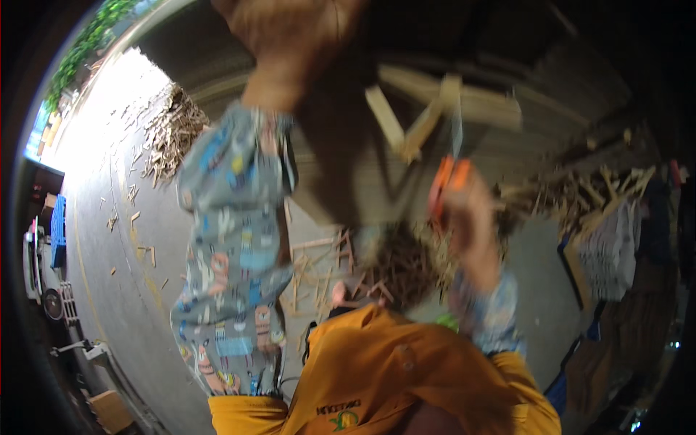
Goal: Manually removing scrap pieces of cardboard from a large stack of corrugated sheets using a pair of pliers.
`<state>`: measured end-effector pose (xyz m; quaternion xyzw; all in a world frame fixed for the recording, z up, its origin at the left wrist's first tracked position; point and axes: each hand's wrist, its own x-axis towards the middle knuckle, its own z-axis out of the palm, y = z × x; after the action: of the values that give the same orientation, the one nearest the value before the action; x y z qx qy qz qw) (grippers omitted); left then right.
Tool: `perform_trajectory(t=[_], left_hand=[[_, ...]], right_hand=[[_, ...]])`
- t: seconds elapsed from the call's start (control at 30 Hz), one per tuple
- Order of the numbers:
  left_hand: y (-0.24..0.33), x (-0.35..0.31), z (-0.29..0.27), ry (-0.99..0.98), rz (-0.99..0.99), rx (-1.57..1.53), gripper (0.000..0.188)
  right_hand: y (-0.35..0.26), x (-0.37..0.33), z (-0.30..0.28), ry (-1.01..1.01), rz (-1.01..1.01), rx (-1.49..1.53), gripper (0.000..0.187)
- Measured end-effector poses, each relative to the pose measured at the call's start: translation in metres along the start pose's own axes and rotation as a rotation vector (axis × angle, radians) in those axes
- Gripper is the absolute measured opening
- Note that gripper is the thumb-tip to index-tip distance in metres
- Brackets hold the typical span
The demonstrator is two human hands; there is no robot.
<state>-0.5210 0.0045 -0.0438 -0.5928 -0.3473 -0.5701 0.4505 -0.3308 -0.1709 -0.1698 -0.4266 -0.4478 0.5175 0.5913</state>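
My right hand (470,221) is closed round the orange handle of a tool with a narrow, pale metal blade (455,134). The blade points away from me and reaches the light wood strips on the work surface (326,192). A short wood strip (384,116) slants on the left, and another wood piece (423,130) meets it near its lower end. Behind the blade a longer wood strip (486,109) lies crosswise. Over the far left part of the surface is my left hand (290,29), smeared by motion and partly cut off by the top edge, so its fingers are unclear.
Wood offcuts lie in a heap on the floor (406,264) below the surface. Another offcut pile (174,130) is at the far left in bright light. More strips are heaped at right, beside a pale sack (612,246). A blue crate (58,232) stands far left.
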Motion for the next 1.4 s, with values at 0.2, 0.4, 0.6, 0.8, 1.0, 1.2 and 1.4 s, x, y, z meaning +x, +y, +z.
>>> perform_trajectory(t=[0.2,0.4,0.6,0.8,1.0,1.2,1.4], left_hand=[[0.012,0.01,0.003,-0.016,-0.012,-0.004,0.025],[0.006,0.007,0.009,0.036,-0.036,-0.061,0.027],[0.012,0.005,0.011,0.011,-0.051,-0.075,0.027],[0.007,0.001,0.023,0.013,-0.058,-0.094,0.027],[0.013,0.004,0.019,0.037,0.014,-0.009,0.025],[0.007,0.001,0.026,0.053,-0.059,-0.1,0.024],[0.008,0.002,0.02,0.038,-0.038,-0.084,0.024]], right_hand=[[0.09,-0.066,-0.04,-0.471,0.361,-0.795,0.023],[-0.009,-0.047,-0.061,-0.44,0.394,-0.508,0.028],[-0.07,0.019,-0.041,-0.015,0.117,-0.538,0.03],[-0.074,0.047,-0.01,0.105,0.059,-0.424,0.023],[0.062,-0.087,-0.01,-0.268,0.384,-0.522,0.022],[0.047,-0.083,-0.045,-0.301,0.306,-0.386,0.025],[-0.043,0.013,-0.04,-0.003,0.261,-0.506,0.023]])
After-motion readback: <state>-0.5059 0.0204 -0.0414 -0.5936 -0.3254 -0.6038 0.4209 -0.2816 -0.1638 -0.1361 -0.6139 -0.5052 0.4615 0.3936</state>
